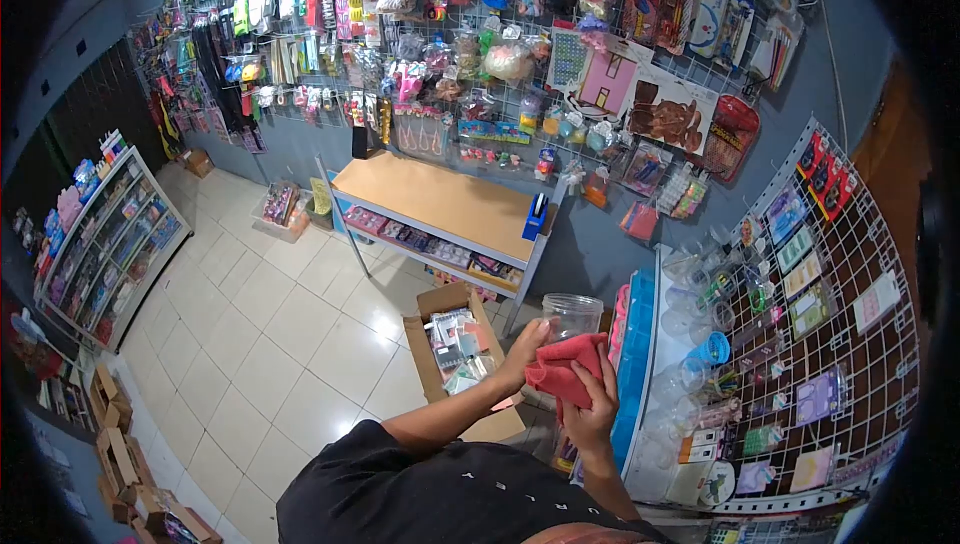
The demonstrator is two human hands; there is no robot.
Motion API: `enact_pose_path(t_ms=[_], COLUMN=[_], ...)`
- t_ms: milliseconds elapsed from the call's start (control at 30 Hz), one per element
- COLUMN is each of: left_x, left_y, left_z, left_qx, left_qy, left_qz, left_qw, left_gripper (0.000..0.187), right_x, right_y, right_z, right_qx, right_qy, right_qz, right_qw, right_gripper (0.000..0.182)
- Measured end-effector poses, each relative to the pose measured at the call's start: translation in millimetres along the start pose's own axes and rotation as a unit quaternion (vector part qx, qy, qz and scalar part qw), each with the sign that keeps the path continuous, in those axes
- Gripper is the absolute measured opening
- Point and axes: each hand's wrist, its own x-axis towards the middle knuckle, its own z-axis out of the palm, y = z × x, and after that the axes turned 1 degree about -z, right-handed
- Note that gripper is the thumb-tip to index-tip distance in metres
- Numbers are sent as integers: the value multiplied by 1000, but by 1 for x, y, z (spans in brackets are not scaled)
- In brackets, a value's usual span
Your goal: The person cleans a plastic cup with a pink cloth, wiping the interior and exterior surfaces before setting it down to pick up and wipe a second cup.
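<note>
Currently, left hand (524, 352): gripping one clear jar (574, 315)
Right hand (592, 406): holding one red cloth (566, 362) against it
Shirt (400, 499): showing letters "URLEY"

Wall goods (340, 34): brightly lit, blown-out white glare at eleven o'clock
Floor (300, 319): shiny, glare patches toward eight
Shirt (430, 494): dark, little detail, six o'clock
Rack (840, 344): wires bowed by the lens, three o'clock
Corners: black, rounded

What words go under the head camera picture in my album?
Left hand holding a clear jar, right hand a red cloth, near a table.
</note>
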Motion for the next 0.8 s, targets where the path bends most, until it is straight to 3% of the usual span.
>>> enact_pose_path(t_ms=[67,167,267,400,433,533,567,667,800], left_x=[-2,-5,1,-4,-7,-2,-1,-21,-21], left_y=[4,20,1,1,1,-43,-53,-4,22], left_z=[2,20,5,17,24,11,11,29,35], left_qx=[-9,-123,-141,-97,-90,-88,-125,-79,-66], left_qy=[-29,8,-36,-3,4,-88,-86,-26,-25], left_qz=[-3,-33,5,16,17,26,11,0,56], left_qw=[1000,992,989,995,996,992,988,997,996], left_gripper=[65,62,60,60,61,62,65,67,68], right_x=[1,-1,-9,-4,5,9,10,13,8], right_y=[2,-1,-3,6,9,27,26,17,7], right_z=[-1,-5,-1,-3,-8,-4,-5,-7,-3], right_qx=[4,-85,-11,2,13,212,205,183,105], right_qy=[2,-35,-61,-26,-9,56,47,19,43], right_qz=[-7,-46,-39,-51,-74,38,47,75,41], right_qw=[1000,995,997,998,997,975,977,980,993], right_gripper=[46,45,43,56,67,67,62,50,38])
